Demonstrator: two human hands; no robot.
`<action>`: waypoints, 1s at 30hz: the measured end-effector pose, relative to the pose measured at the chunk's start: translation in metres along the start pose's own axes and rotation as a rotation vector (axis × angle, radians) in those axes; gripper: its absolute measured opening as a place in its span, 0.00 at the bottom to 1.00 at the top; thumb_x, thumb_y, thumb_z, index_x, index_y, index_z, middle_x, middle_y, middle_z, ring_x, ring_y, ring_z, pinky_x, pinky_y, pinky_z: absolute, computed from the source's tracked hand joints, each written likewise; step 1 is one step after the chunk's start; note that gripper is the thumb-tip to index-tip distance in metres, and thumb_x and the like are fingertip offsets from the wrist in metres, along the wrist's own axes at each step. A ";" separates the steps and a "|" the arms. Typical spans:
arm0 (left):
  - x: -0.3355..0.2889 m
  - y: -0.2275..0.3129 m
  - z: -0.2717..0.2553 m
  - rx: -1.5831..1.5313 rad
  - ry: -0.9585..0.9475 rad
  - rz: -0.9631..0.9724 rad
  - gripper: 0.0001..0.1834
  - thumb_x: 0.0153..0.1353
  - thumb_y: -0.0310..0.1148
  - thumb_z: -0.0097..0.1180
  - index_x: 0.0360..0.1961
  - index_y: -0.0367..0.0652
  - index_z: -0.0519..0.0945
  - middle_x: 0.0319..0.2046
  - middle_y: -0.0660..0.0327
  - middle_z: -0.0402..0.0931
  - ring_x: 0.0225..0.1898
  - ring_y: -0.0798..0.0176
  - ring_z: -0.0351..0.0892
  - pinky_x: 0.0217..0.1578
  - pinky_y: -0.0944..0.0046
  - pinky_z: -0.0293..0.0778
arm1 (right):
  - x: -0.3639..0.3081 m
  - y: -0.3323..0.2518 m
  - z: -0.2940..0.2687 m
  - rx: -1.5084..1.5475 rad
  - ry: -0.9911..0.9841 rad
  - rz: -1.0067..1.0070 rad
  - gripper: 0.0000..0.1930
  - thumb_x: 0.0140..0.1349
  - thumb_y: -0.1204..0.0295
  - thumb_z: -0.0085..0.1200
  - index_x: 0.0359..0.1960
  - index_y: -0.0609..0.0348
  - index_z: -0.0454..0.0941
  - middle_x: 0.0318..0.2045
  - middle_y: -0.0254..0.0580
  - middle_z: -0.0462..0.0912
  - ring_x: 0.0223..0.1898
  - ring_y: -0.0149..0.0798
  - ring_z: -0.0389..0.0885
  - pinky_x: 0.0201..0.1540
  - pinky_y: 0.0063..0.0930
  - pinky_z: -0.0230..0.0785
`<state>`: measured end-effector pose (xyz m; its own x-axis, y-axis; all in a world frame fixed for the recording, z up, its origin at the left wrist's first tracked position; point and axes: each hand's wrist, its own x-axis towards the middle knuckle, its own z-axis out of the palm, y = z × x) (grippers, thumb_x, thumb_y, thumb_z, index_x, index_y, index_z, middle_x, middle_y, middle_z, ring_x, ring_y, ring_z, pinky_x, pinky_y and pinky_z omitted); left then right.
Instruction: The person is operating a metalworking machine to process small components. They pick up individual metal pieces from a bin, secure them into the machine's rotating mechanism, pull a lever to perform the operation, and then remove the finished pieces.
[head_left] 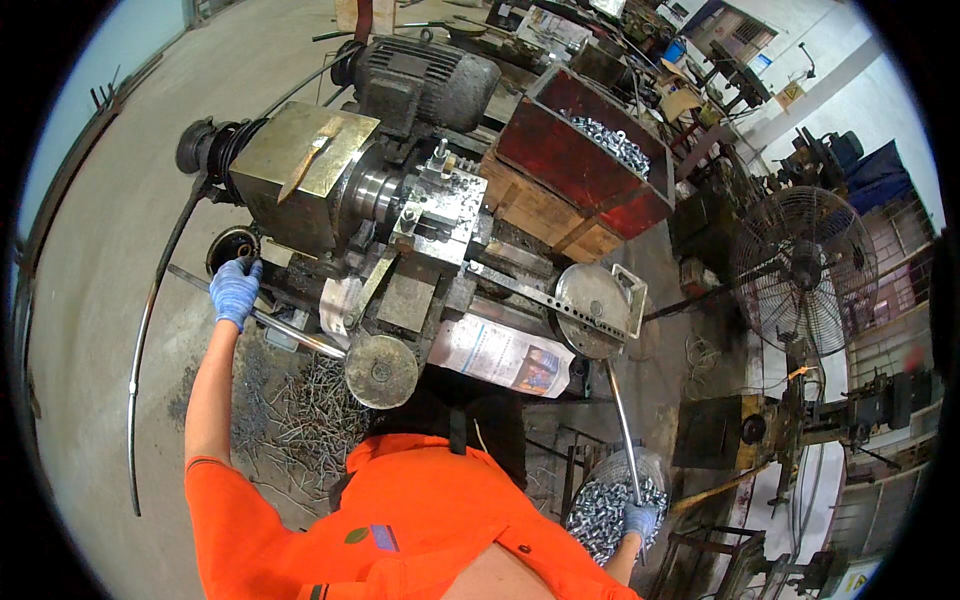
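Observation:
My left hand (236,290), in a blue glove, is at the rim of a round dark pot (232,243). Its fingers bend together there, and whatever they may hold is hidden. A shiny metal rod (305,336) passes beneath that hand toward a round plate on the machine (440,215). Lower right, my right hand (641,522), also gloved in blue, closes around the lower end of a long silver lever (622,425). Behind and below it is a round basket (655,462) heaped with small shiny metal parts (605,510).
A brush (305,165) lies on the machine's metal housing. Behind the machine stand a motor (425,85) and a red bin (570,165) of metal parts on a wooden crate. Metal scraps (305,420) litter the floor. A caged fan (805,265) stands at right.

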<state>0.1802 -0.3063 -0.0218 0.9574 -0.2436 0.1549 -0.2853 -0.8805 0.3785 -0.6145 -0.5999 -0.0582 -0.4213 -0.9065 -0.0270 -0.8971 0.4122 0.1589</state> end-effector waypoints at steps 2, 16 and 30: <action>0.002 -0.002 0.001 0.032 -0.005 -0.002 0.18 0.55 0.47 0.54 0.37 0.45 0.82 0.34 0.51 0.79 0.39 0.49 0.78 0.41 0.54 0.72 | -0.009 -0.008 -0.014 0.020 -0.015 0.011 0.24 0.42 0.55 0.60 0.35 0.62 0.80 0.36 0.59 0.80 0.40 0.56 0.79 0.45 0.42 0.70; -0.001 -0.007 -0.002 -0.002 0.013 0.046 0.18 0.55 0.47 0.54 0.36 0.44 0.82 0.33 0.50 0.79 0.37 0.48 0.78 0.39 0.54 0.72 | -0.015 -0.008 -0.011 0.090 -0.038 0.020 0.26 0.39 0.54 0.64 0.35 0.63 0.79 0.36 0.58 0.80 0.41 0.55 0.79 0.45 0.41 0.70; -0.004 0.006 -0.005 0.016 0.036 0.064 0.18 0.54 0.47 0.54 0.34 0.45 0.83 0.32 0.51 0.79 0.36 0.48 0.78 0.37 0.54 0.73 | -0.024 -0.024 -0.021 0.192 0.013 -0.112 0.24 0.41 0.52 0.60 0.36 0.57 0.81 0.36 0.55 0.81 0.39 0.53 0.80 0.42 0.40 0.70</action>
<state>0.1745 -0.3082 -0.0158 0.9351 -0.2847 0.2111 -0.3445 -0.8700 0.3526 -0.5798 -0.5904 -0.0407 -0.3170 -0.9482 -0.0205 -0.9476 0.3176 -0.0353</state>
